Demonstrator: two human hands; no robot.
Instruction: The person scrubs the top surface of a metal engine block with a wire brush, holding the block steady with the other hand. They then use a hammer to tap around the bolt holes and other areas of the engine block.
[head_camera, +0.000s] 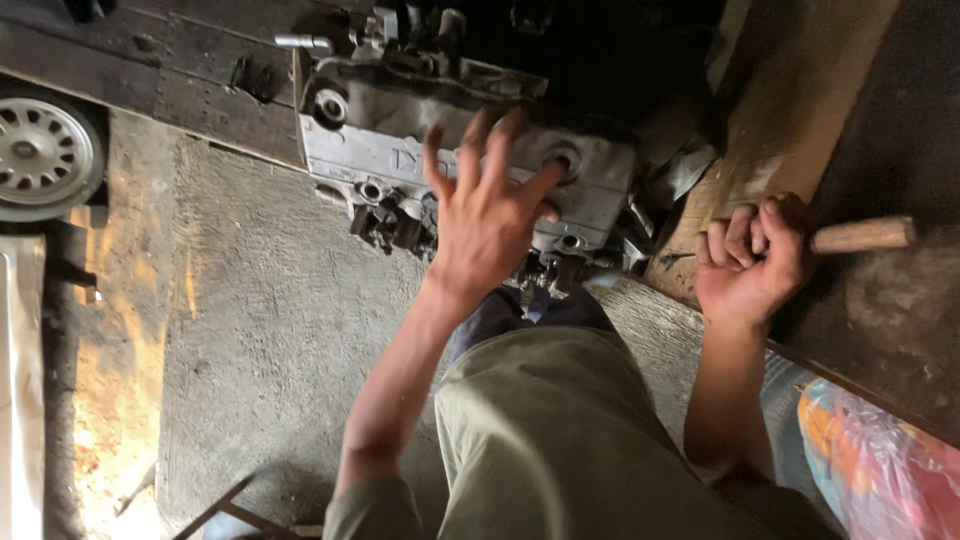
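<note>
**Left hand spread over engine casting, right hand on wooden handle**

Knee first: my leg in olive trousers (560, 430) fills the bottom of the head view, bent up between both arms, so I'm crouched low over the work. Concrete floor (260, 300) underneath, sunlit patch at the left.

Left hand (490, 215): grip wide open, fingers splayed, palm toward the camera, holding nothing. It hovers over the grey engine casting (400, 150); can't tell whether the fingertips touch the metal or sit just above it. Casting sits on the floor straight ahead of the knee, flat cover face toward me, round ports showing at both ends, dark fittings clustered along its near edge. That orientation puts the cover face within reach of both hands, probably why it sits this way.

Right hand (750, 260): grip fully closed around a wooden handle (860, 235). Handle sticks out to the right past the fist; the working end is hidden by my fingers, so tool type unknown. Fist rests against the edge of a wooden plank (790, 100), well to the right of the casting. Looks like the tool is parked off to the side, away from the casting.

Around: car wheel (45, 150) far left, touching nothing I handle. Orange-pink plastic bag (880, 470) bottom right, near my right forearm.
</note>
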